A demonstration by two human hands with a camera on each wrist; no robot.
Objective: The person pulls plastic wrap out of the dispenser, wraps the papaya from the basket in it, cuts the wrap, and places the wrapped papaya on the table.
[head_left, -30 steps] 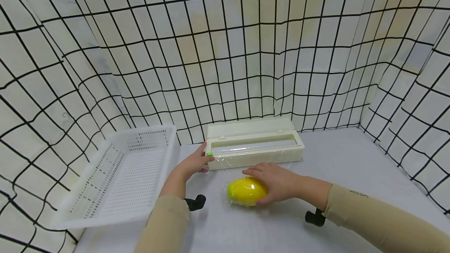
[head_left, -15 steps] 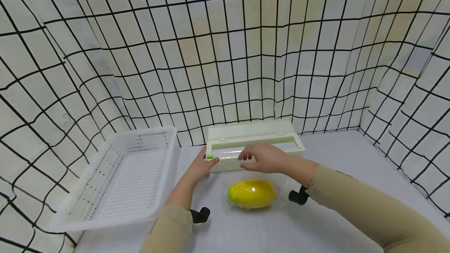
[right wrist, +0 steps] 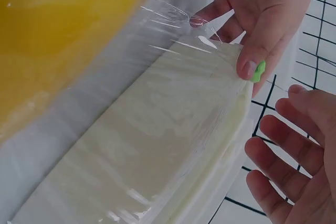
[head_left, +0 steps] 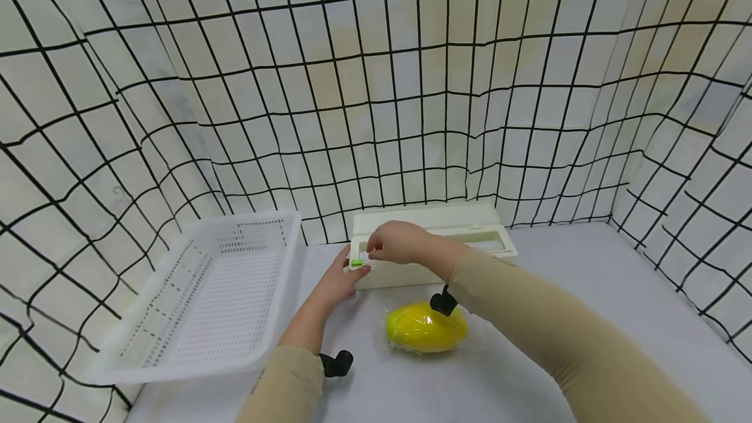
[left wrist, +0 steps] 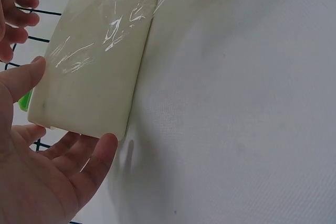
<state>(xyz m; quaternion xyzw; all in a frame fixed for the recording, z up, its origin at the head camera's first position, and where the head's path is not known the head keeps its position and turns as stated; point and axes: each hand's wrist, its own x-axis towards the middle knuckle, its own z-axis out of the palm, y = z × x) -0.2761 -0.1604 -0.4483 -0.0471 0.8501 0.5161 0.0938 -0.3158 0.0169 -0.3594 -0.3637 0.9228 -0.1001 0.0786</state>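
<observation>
A cream cling film dispenser [head_left: 393, 276] stands with its lid raised at the back. My left hand [head_left: 337, 279] grips its left end, thumb on the front edge and fingers at the end face. Beside that thumb sits the green slide cutter [right wrist: 259, 72]. My right hand [head_left: 402, 241] hovers over the dispenser's left part; in the right wrist view its loosely bent fingers hold nothing and stay apart from the cutter. Clear cling film [right wrist: 181, 22] runs down over the dispenser's front. A shiny yellow oval fruit [head_left: 420, 330] with a greenish end lies on film in front.
At the left stands a white perforated plastic basket [head_left: 289, 260]. Black netting [head_left: 376, 142] over white cloth walls encloses the back and sides. A white cloth [head_left: 576, 279] covers the table.
My right hand has let go of the yellow fruit, lifted over the dispenser and moved left toward the green cutter. My left hand stays at the dispenser's left end.
</observation>
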